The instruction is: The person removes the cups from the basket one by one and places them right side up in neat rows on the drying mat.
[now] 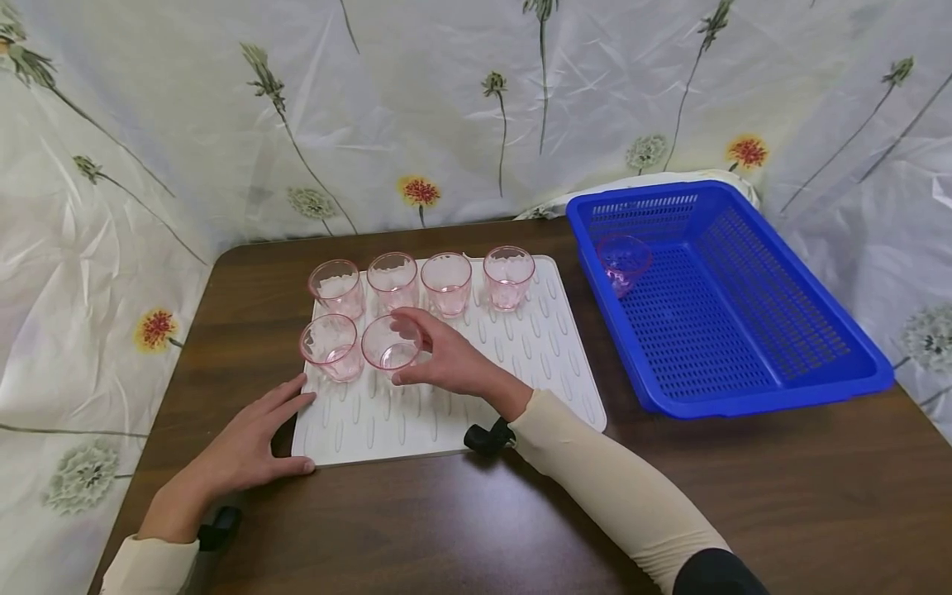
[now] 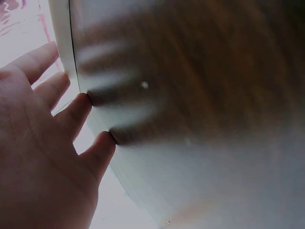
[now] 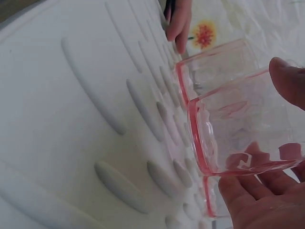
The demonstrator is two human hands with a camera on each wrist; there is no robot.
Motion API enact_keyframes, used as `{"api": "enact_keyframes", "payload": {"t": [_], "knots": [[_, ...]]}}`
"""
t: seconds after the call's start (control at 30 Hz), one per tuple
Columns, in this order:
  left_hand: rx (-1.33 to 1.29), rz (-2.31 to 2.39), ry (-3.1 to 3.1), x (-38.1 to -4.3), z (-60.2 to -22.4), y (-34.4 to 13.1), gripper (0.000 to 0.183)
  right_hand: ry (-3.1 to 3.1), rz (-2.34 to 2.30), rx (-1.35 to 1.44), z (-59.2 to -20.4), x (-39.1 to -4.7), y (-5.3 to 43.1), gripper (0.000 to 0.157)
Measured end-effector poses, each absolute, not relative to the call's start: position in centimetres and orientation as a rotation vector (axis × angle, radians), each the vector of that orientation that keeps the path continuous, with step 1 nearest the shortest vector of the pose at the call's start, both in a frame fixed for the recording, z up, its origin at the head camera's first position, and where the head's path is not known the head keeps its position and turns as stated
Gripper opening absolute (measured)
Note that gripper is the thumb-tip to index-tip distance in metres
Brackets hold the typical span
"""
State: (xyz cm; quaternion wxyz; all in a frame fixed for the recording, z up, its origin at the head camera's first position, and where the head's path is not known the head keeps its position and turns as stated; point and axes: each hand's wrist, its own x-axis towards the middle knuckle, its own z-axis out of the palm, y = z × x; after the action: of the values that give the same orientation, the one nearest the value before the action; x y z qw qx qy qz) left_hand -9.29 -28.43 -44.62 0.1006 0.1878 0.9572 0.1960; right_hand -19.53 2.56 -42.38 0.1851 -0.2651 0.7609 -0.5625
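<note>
My right hand (image 1: 457, 357) holds a clear pink drinking glass (image 1: 388, 345) by its side, thumb toward the front and fingers behind. In the right wrist view the held glass (image 3: 243, 124) is close over the ribbed white mat (image 3: 71, 119). Just left of it stands another pink glass (image 1: 330, 347), and several more stand in a row along the mat's back edge, one being the rightmost glass (image 1: 509, 279). My left hand (image 1: 249, 438) lies at the mat's left edge, fingers extended and spread, fingertips right at the rim.
To the right, a blue plastic basket (image 1: 759, 401) sits on the brown wooden table (image 1: 446, 529), with one pink glass (image 1: 623, 260) in its back left corner. A flowered white sheet (image 1: 446, 107) hangs behind the table and along its sides.
</note>
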Motion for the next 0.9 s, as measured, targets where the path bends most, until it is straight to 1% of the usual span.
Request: {"api": "enact_keyframes", "payload": {"t": [0.4, 0.9], "knots": [[0.533, 0.569, 2.822, -9.3, -44.6, -28.5, 0.093, 2.193, -1.523, -0.636, -43.3, -20.2, 2.4, 0.084], [0.525, 0.558, 2.812, -9.3, -44.5, -28.4, 0.094, 2.190, -1.533, -0.634, -43.8, -20.3, 2.2, 0.085]]}}
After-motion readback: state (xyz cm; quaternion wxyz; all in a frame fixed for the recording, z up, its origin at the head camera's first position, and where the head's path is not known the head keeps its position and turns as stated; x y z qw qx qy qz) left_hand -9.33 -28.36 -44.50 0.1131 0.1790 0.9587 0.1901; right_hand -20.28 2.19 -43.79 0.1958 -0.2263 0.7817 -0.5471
